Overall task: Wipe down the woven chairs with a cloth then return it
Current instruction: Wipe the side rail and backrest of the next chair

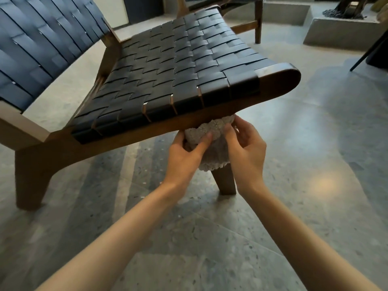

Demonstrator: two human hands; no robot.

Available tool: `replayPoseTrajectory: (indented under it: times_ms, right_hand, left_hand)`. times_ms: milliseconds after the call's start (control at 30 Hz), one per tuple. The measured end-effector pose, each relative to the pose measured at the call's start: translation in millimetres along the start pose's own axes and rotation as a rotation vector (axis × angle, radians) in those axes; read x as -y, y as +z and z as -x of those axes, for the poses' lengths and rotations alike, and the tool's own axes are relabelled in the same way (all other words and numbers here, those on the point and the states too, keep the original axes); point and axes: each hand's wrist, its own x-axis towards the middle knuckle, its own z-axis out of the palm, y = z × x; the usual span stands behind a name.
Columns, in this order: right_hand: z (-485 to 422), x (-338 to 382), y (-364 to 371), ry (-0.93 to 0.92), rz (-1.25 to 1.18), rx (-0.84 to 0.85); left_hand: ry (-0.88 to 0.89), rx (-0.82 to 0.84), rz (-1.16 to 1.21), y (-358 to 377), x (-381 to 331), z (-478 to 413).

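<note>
Second chair [258, 28] stands behind the woven chair [168, 66]; only a leg and the seat edge are in frame. Concrete plinth [336, 35] with a dark sculpture sits far right. The seat's wooden front rail [147, 131] overhangs the cloth's top edge, and the front leg [226, 182] is directly behind it. Cloth [201, 131], grey and nubby, is bunched between both hands under the rail, touching it. Left hand [184, 154] grips it, thumb across the front. Right hand [245, 148] pinches its right side, fingers curled. Floor [315, 143] is grey speckled terrazzo, glossy, with a light patch at right.
</note>
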Motion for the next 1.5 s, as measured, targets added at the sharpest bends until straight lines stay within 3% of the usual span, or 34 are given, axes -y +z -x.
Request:
replayPoseTrajectory:
  times_ms: [233,600,800,1000,1267,1500]
  right_hand:
    - [-1.8,-40.5,-15.9,-0.155,0.137,0.099]
    - [12.4,-145.3,-57.0,0.35,0.408,0.193]
    - [20.9,-153.7,-61.4,0.535,0.295,0.24]
    - [26.9,-135.0,-56.0,0.353,0.295,0.143]
    - [4.9,-47.9,-30.0,0.049,0.197,0.075]
    - [-5.4,0.7,-10.3,-0.069,0.154,0.028]
  left_hand:
    - [0.123,0.024,-0.218,5.3,34.7,-12.3]
    - [-0.128,0.217,-0.497,39.7,150.0,-10.4]
    - [-0.218,0.265,-0.493,41.1,165.2,-9.1]
    - [-0.229,0.051,-0.326,39.5,152.0,6.1]
    - [0.051,-0.236,-0.118,26.6,64.1,11.9]
    - [0.1,-0.351,0.051,18.7,10.1,7.3]
